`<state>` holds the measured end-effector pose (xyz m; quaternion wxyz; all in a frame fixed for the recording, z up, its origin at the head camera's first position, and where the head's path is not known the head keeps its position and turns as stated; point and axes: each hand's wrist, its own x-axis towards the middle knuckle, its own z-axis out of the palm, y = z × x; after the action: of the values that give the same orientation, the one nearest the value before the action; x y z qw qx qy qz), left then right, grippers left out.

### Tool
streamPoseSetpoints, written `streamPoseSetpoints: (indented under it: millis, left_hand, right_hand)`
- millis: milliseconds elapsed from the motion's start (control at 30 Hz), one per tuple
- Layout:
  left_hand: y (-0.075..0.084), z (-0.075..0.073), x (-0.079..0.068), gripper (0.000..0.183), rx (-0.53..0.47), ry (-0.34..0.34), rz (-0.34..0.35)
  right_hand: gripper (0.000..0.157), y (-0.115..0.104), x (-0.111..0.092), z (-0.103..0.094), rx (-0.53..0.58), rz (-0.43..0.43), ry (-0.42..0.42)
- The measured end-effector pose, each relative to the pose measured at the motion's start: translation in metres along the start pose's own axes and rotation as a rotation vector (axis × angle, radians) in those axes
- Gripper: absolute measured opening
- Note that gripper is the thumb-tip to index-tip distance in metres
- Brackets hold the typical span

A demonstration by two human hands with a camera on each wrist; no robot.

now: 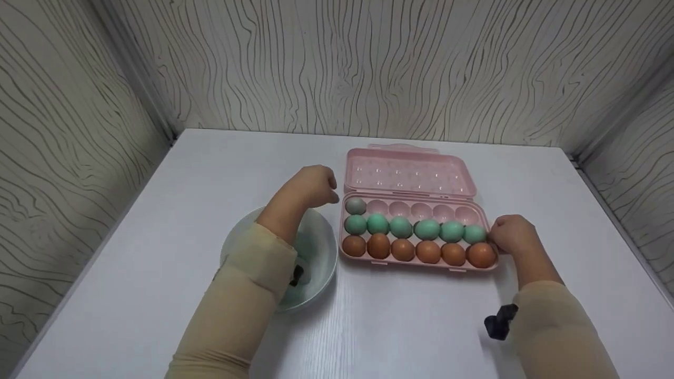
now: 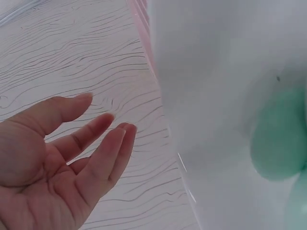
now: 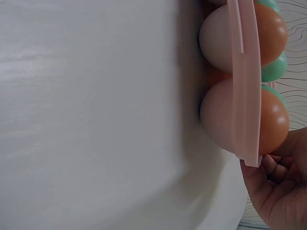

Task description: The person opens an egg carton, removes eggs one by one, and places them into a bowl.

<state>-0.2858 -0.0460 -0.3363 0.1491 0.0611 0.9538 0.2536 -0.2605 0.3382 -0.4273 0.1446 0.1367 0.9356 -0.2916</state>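
A pink egg carton [image 1: 421, 211] lies with its lid [image 1: 410, 171] folded back. Brown eggs [image 1: 403, 250] line its front row, green eggs [image 1: 427, 230] the middle row, and one pale grey-green egg [image 1: 355, 206] sits at the back row's left end beside bare cups. With thumb over the rim and fingers beneath, my right hand [image 1: 513, 234] grips the carton's right edge. My left hand [image 1: 313, 187] hovers between bowl and carton, fingers loosely bent, nothing in them. Below its forearm stands a pale bowl [image 1: 329, 247]; green eggs [image 2: 278, 139] show through its wall in the left wrist view.
Everything stands on a white table [image 1: 400, 326]. Panels with a wood-grain pattern [image 1: 342, 68] rise behind it and at both sides. A small black device [image 1: 500, 322] sticks out from the right sleeve.
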Motion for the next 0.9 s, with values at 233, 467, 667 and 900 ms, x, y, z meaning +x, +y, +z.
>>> streamPoseSetpoints:
  millis: [233, 467, 667, 900]
  left_hand:
    - [0.020, 0.005, 0.007, 0.029, -0.054, 0.058, 0.024]
    - [0.032, 0.018, 0.015, 0.028, -0.074, 0.065, 0.036]
    - [0.035, 0.031, 0.025, 0.029, -0.104, 0.093, -0.002]
    - [0.038, 0.042, 0.037, 0.029, -0.178, 0.130, -0.073]
  right_hand:
    - [0.016, -0.001, -0.002, 0.000, 0.003, -0.008, 0.007]
    - [0.015, 0.000, -0.001, 0.000, -0.007, -0.017, 0.006]
    - [0.015, 0.000, 0.000, 0.000, -0.007, -0.011, -0.007]
    - [0.016, 0.000, 0.001, 0.000, 0.012, 0.002, -0.003]
